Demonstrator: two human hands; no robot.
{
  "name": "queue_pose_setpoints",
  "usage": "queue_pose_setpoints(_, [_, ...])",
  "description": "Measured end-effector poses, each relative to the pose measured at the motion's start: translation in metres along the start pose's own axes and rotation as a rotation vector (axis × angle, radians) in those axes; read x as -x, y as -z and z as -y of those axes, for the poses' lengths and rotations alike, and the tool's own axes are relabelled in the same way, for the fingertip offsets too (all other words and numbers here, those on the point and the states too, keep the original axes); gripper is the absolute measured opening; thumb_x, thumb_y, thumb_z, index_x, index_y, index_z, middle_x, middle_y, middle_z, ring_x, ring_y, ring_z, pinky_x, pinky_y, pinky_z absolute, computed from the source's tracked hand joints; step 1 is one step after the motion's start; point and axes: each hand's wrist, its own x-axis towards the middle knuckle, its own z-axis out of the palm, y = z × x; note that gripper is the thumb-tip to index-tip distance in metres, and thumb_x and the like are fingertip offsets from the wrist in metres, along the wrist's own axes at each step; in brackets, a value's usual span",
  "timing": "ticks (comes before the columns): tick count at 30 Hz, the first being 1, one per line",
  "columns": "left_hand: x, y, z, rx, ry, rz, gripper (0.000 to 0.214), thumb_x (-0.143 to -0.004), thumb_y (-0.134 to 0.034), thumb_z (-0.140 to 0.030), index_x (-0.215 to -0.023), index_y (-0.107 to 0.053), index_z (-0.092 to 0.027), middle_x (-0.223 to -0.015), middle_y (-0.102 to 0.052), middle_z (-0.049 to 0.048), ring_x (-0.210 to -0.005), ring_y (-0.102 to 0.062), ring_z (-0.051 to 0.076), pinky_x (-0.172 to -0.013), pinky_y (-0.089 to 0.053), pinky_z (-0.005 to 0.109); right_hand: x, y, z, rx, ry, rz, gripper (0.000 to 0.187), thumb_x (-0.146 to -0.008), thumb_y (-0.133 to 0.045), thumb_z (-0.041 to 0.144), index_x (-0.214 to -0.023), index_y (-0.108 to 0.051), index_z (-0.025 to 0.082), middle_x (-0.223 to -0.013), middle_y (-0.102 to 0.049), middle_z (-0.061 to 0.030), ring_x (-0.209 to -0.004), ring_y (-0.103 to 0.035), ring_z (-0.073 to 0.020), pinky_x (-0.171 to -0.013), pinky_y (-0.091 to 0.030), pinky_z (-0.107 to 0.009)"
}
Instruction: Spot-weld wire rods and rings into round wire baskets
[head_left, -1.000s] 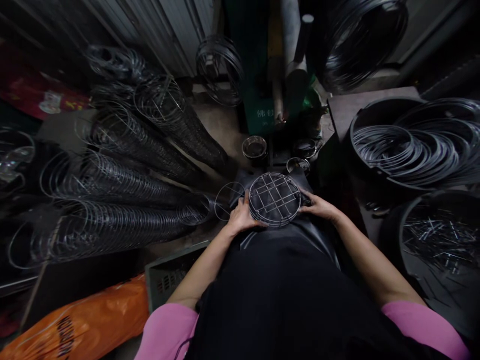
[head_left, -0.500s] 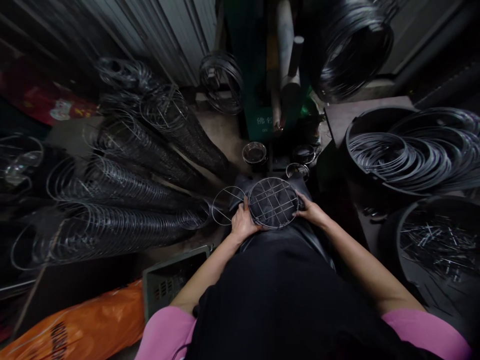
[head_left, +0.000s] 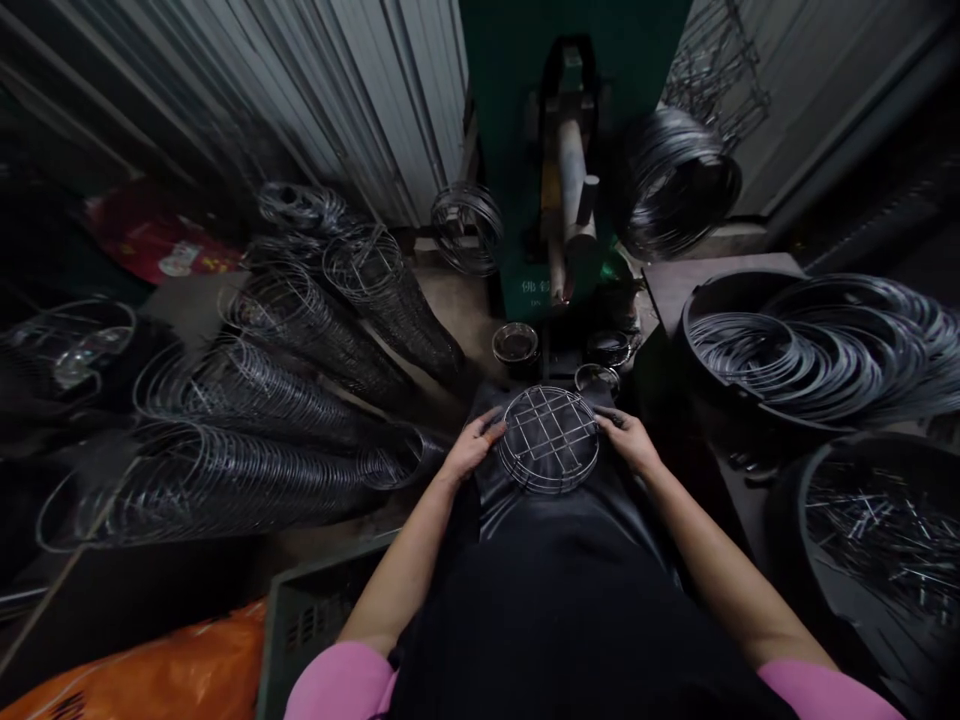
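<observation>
A round wire rack (head_left: 551, 438), a ring crossed by a grid of straight wires, lies over the dark apron on my lap. Below its near edge more curved wires show, like further rings stacked under it. My left hand (head_left: 472, 447) grips the rack's left rim between thumb and fingers. On the opposite rim, my right hand (head_left: 628, 440) pinches with the thumb toward the wire. Just beyond the rack stands a green machine (head_left: 517, 285) with a metal arm (head_left: 574, 185) pointing down toward me.
Long stacks of wire rings (head_left: 247, 480) lean at the left. To the right are a tub of wire hoops (head_left: 795, 350) and a tub of short wire pieces (head_left: 877, 520). Wire coils (head_left: 675, 185) hang beside the machine. A green crate (head_left: 307, 620) and an orange sack (head_left: 165, 665) lie lower left.
The separate wire ring that stuck out left of my left hand is no longer apart; rings now show under the rack. My left hand has shifted to the rim's upper left. The view has tilted up.
</observation>
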Motion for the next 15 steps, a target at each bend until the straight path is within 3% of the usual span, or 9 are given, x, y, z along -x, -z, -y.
queue_pose_setpoints(3, [-0.001,-0.005,0.001,-0.004,-0.021,0.057,0.065,-0.073,-0.064,-0.05,-0.126,-0.05,-0.015,-0.072,-0.061,0.0021,-0.059,-0.051,0.011,-0.058,-0.041,0.023,-0.006,-0.008,-0.002,0.009,0.04,0.017,0.035,-0.066,-0.068,0.042,-0.09,-0.07,0.016,-0.092,-0.071,-0.0091,-0.09,-0.065,-0.0241,-0.086,-0.048,-0.041])
queue_pose_setpoints(6, [0.001,-0.002,0.005,-0.035,-0.078,0.092,0.063,-0.072,-0.066,-0.047,-0.126,-0.051,-0.017,-0.091,-0.064,0.0061,-0.081,-0.057,0.017,-0.073,-0.044,0.026,-0.006,-0.01,-0.001,0.004,0.067,0.02,0.035,-0.068,-0.066,0.041,-0.094,-0.069,0.017,-0.097,-0.071,-0.0088,-0.094,-0.064,-0.0237,-0.09,-0.046,-0.041])
queue_pose_setpoints(8, [0.001,0.001,0.008,-0.09,-0.083,0.108,0.066,-0.07,-0.068,-0.041,-0.128,-0.048,-0.019,-0.096,-0.063,0.0052,-0.086,-0.057,0.018,-0.079,-0.044,0.028,-0.004,-0.01,0.001,0.011,0.099,0.009,0.036,-0.071,-0.063,0.039,-0.099,-0.068,0.017,-0.102,-0.069,-0.0085,-0.098,-0.062,-0.0233,-0.093,-0.045,-0.041])
queue_pose_setpoints(12, [0.0,0.001,0.011,-0.189,-0.078,0.08,0.07,-0.068,-0.068,-0.03,-0.132,-0.043,-0.017,-0.093,-0.064,0.0029,-0.078,-0.058,0.016,-0.081,-0.045,0.031,0.0,-0.01,0.005,0.067,0.133,-0.011,0.036,-0.073,-0.06,0.036,-0.102,-0.067,0.016,-0.105,-0.068,-0.0094,-0.1,-0.061,-0.0241,-0.094,-0.044,-0.042])
queue_pose_setpoints(15, [0.001,-0.001,0.01,-0.279,-0.121,0.059,0.063,-0.07,-0.064,-0.025,-0.13,-0.046,-0.015,-0.105,-0.064,0.0059,-0.092,-0.059,0.02,-0.089,-0.043,0.034,0.0,-0.008,0.005,0.113,0.137,0.019,0.034,-0.073,-0.06,0.034,-0.101,-0.068,0.017,-0.104,-0.069,-0.009,-0.1,-0.062,-0.0245,-0.093,-0.045,-0.042])
